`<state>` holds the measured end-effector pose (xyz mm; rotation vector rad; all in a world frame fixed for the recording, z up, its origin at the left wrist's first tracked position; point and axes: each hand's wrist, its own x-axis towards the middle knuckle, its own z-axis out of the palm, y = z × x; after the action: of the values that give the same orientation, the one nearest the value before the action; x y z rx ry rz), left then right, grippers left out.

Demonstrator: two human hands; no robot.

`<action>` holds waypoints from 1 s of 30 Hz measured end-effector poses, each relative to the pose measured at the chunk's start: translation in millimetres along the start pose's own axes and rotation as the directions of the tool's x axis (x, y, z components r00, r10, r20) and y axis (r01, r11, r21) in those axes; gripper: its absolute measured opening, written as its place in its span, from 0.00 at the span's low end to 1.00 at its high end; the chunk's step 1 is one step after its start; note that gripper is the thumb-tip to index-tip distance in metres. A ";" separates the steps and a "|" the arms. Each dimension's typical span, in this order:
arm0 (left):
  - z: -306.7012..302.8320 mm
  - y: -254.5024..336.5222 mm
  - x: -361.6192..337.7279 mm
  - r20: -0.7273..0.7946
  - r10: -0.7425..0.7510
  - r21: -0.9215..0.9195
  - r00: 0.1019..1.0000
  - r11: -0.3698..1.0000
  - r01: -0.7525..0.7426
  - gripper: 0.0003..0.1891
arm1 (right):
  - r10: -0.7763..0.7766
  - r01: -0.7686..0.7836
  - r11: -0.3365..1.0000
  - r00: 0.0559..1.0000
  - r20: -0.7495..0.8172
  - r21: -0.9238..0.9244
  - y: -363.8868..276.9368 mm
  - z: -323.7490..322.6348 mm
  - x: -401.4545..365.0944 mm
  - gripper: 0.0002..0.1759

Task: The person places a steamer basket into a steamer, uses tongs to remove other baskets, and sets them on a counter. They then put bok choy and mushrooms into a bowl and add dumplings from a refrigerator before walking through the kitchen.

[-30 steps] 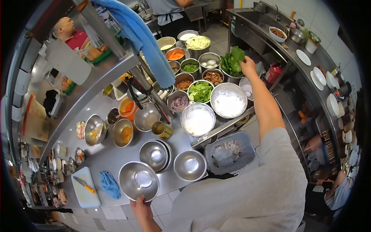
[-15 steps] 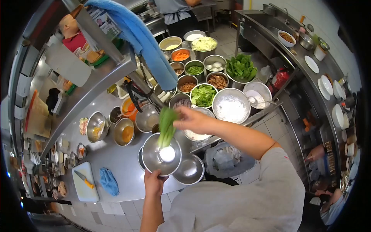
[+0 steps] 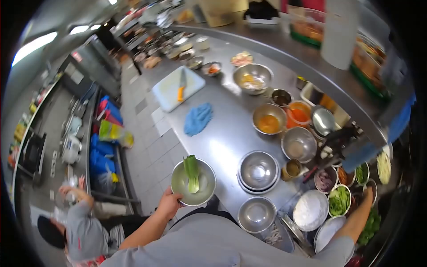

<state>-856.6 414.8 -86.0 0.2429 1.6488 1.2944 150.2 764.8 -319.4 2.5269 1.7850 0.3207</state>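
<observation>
A metal bowl (image 3: 205, 189) with a green leafy vegetable (image 3: 191, 172) lying in it is held at its rim by my left hand (image 3: 169, 202), thumb over the edge. My right hand (image 3: 368, 194) reaches far right among the ingredient containers, at a metal pot beside the cut lettuce (image 3: 339, 200); its fingers are too blurred and hidden to read. Near it are leafy greens (image 3: 370, 227), a bowl of white powder (image 3: 310, 210) and shredded pale vegetable (image 3: 383, 167).
Stacked metal bowls (image 3: 258, 171) and a single bowl (image 3: 256, 214) stand on the steel counter. Beyond lie a blue cloth (image 3: 198, 119), a cutting board (image 3: 167, 91) with a knife (image 3: 181, 86), and bowls of orange liquid (image 3: 269, 123). A co-worker (image 3: 91, 231) stands at lower left.
The view has swung left. The green vegetable has gone from my right hand into the bowl. My left hand has moved the bowl off the counter, and my right hand has reached away to the containers.
</observation>
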 end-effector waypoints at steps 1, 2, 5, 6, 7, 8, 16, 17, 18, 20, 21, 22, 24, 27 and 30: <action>-8.9 -6.0 -0.3 -0.034 -0.051 0.002 0.998 0.999 0.051 0.24 | 0.018 -0.021 0.999 0.996 0.089 0.031 -8.6 10.6 4.9 0.26; -16.7 -15.3 -1.5 -0.053 -0.052 -0.012 0.997 0.999 0.052 0.24 | 0.042 -0.052 0.997 0.983 0.177 0.048 -9.0 17.9 7.1 0.25; -36.7 -42.1 9.3 -0.059 -0.182 -0.078 0.982 0.981 0.177 0.20 | 0.162 -0.199 0.979 0.890 0.425 0.044 16.3 6.2 5.2 0.25; -45.0 -51.7 17.6 -0.080 -0.188 -0.088 0.979 0.980 0.181 0.19 | 0.164 -0.196 0.980 0.892 0.421 0.036 10.0 -15.6 0.1 0.25; -54.6 -59.0 27.7 -0.101 -0.192 -0.098 0.976 0.978 0.182 0.19 | 0.257 -0.295 0.949 0.926 0.277 0.108 -12.5 -48.8 -16.2 0.25; -67.1 -66.7 39.9 -0.095 -0.203 -0.107 0.975 0.975 0.192 0.19 | 0.356 -0.376 0.907 0.925 0.131 0.189 -23.1 -69.7 -33.4 0.25; -76.5 -59.4 115.7 -0.178 0.102 -0.109 0.979 0.987 -0.122 0.23 | 0.505 -0.369 0.810 0.834 -0.222 0.455 -52.8 -237.0 -131.0 0.30; -70.3 -52.7 127.6 -0.168 0.162 -0.155 0.972 0.970 -0.189 0.24 | 0.577 -0.459 0.733 0.810 -0.102 0.502 -61.3 -265.7 -143.8 0.31; -66.1 -47.6 141.5 -0.136 0.179 -0.177 0.974 0.963 -0.201 0.25 | 0.521 -0.373 0.774 0.835 -0.179 0.511 -32.8 -258.7 -144.5 0.30; -53.6 -39.4 171.2 -0.091 0.175 -0.198 0.980 0.962 -0.190 0.25 | 0.605 -0.344 0.613 0.783 -0.143 0.711 -71.2 -313.1 -176.0 0.29; -46.5 -34.5 185.0 -0.063 0.170 -0.199 0.983 0.963 -0.179 0.25 | 0.661 -0.289 0.411 0.747 -0.065 0.865 -104.3 -343.2 -202.2 0.28; -37.0 -29.6 196.7 -0.029 0.174 -0.205 0.984 0.963 -0.177 0.25 | 0.633 -0.157 0.448 0.751 -0.188 0.880 -127.3 -355.6 -221.7 0.25; -21.4 -31.5 220.4 0.061 0.174 -0.276 0.983 0.949 -0.151 0.26 | 0.593 -0.031 0.333 0.784 -0.184 0.943 -223.1 -387.8 -280.2 0.24; -14.1 -4.8 220.1 0.293 0.153 -0.362 0.944 0.931 -0.039 0.39 | 0.464 0.168 0.370 0.819 -0.339 0.913 -348.7 -338.1 -335.3 0.23; -56.0 25.0 190.9 0.506 -0.104 -0.190 0.856 0.955 0.228 0.44 | 0.093 -0.086 0.075 0.993 0.079 0.993 -586.3 -371.7 -439.9 0.21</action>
<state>-1004.1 516.4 -176.1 0.2480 1.0409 1.1685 -604.3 518.7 -105.9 3.2886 2.2643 -1.5905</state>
